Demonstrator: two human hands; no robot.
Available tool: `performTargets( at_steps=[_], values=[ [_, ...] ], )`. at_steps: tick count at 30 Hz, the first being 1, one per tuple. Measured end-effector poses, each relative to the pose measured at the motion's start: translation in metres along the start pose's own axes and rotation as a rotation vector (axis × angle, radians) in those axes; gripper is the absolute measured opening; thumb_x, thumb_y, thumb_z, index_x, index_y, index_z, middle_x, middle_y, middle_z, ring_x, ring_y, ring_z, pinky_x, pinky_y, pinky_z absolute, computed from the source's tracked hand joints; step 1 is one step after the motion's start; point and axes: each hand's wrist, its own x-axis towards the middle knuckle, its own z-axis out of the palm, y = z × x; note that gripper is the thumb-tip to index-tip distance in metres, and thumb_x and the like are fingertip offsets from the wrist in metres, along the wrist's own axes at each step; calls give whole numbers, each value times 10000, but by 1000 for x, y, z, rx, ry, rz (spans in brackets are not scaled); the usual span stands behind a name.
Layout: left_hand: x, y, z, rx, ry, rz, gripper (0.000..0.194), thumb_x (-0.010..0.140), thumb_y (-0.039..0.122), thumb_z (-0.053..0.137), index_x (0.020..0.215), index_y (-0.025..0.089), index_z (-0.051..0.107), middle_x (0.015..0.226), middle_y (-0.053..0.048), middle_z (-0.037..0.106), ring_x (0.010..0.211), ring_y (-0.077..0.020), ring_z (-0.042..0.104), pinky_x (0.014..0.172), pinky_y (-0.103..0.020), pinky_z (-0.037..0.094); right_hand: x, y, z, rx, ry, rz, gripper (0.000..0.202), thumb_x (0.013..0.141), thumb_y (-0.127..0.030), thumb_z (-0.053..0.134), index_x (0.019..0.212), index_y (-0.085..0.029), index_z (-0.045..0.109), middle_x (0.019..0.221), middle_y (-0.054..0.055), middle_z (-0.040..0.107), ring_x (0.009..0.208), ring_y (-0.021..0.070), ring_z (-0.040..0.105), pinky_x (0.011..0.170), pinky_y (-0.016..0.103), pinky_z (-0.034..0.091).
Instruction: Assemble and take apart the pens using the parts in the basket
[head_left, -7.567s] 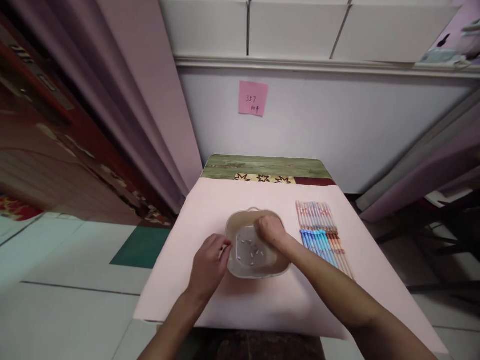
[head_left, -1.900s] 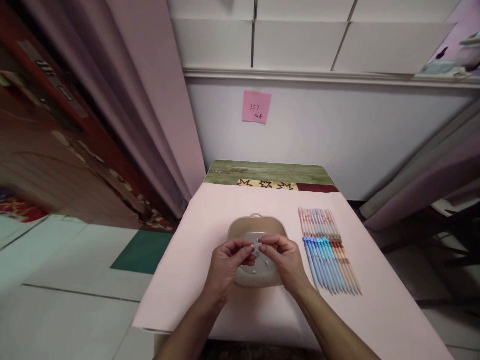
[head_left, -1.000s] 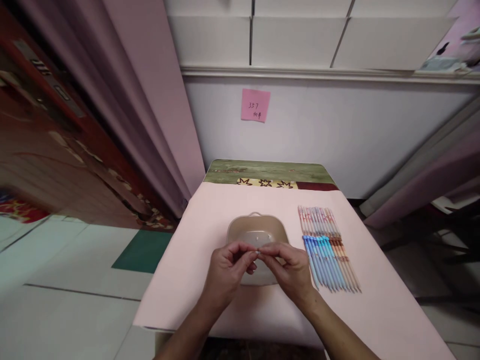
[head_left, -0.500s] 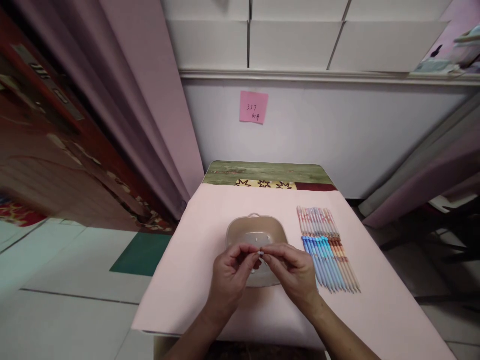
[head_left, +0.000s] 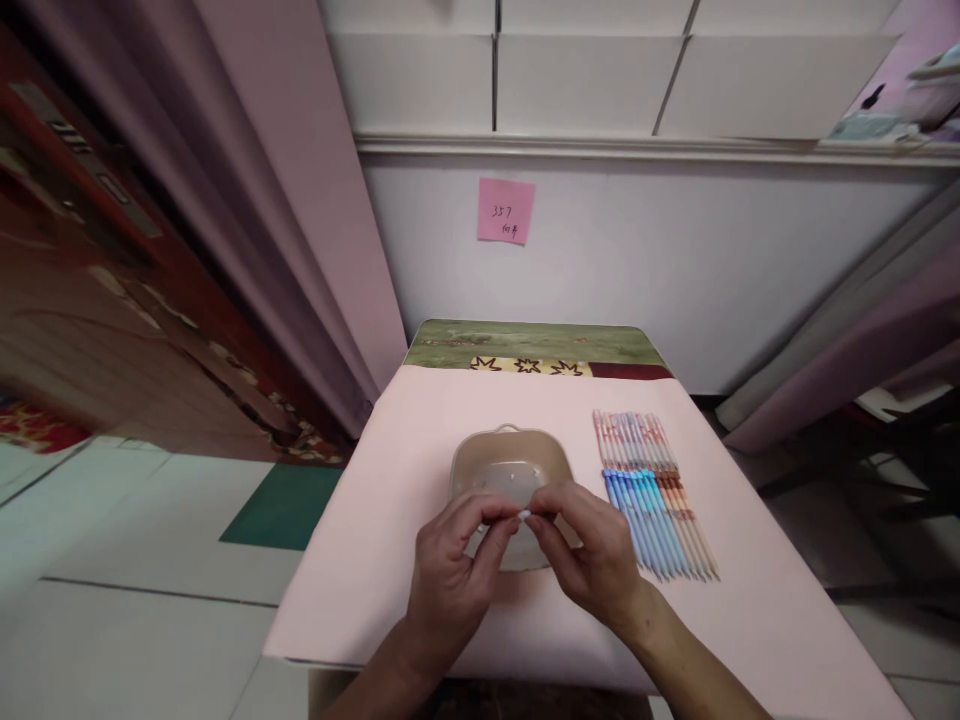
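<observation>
A tiny white piece (head_left: 524, 514), too small to name, is pinched between the fingertips of both hands. My left hand (head_left: 457, 555) grips it from the left with thumb and forefinger. From the right, my right hand (head_left: 589, 545) holds it the same way. Both hands are above the near part of a beige basin (head_left: 469, 455) with a small loop at its far rim. A few small white bits (head_left: 512, 478) lie inside the basin; its near part is partly hidden by my hands.
Right of the basin, several pens (head_left: 652, 525) with blue and brown tops lie in a row, beyond them a row of clear caps or barrels (head_left: 636, 440). A pink cloth (head_left: 360, 560) covers the table. A pink note (head_left: 507, 211) is on the wall.
My hands have come slightly lower and toward me, and my right fingers have shifted their pinch on the white piece. The view has moved a little.
</observation>
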Motion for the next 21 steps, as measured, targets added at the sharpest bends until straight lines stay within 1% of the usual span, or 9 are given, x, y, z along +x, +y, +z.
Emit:
performTargets(
  at_steps=[3,5,8,11,17,21],
  values=[
    [-1,1,0,-17,19,1,95,757,175,664,800,236,723,778,-41,697,761,-196,637,708,-276,503,1,-2,-1,-22,-21,-28,90,884,-158,512,884,-218,579,744,23,624,681,153,587,620,264,464],
    [-1,1,0,-3,21,23,111,757,162,662,811,238,721,792,-41,699,773,-196,640,720,-279,505,1,-3,-1,2,-20,-17,86,887,-160,514,887,-221,574,742,21,622,681,152,586,617,262,466],
    [-1,1,-1,21,20,48,120,764,150,652,825,236,710,796,-35,699,766,-188,645,714,-273,509,2,-5,-1,74,19,14,85,875,-150,547,894,-225,581,754,14,636,687,141,602,621,249,483],
    [-1,2,-1,23,20,27,85,781,172,645,806,230,701,775,-30,694,723,-176,646,684,-266,516,3,-6,-1,106,55,16,116,852,-133,584,911,-231,603,789,14,666,718,145,631,641,250,504],
    [-1,8,-2,-17,3,-52,62,801,221,638,792,222,700,728,-23,679,645,-159,634,608,-249,515,4,-5,-4,60,66,-73,198,845,-96,593,972,-247,613,828,18,699,773,152,662,683,259,533],
    [-1,9,-3,24,-5,-16,57,805,209,636,793,219,691,740,-21,682,668,-157,641,629,-244,519,3,-6,-4,39,73,-82,207,839,-80,595,970,-240,610,831,16,702,773,144,664,692,248,534]
  ],
)
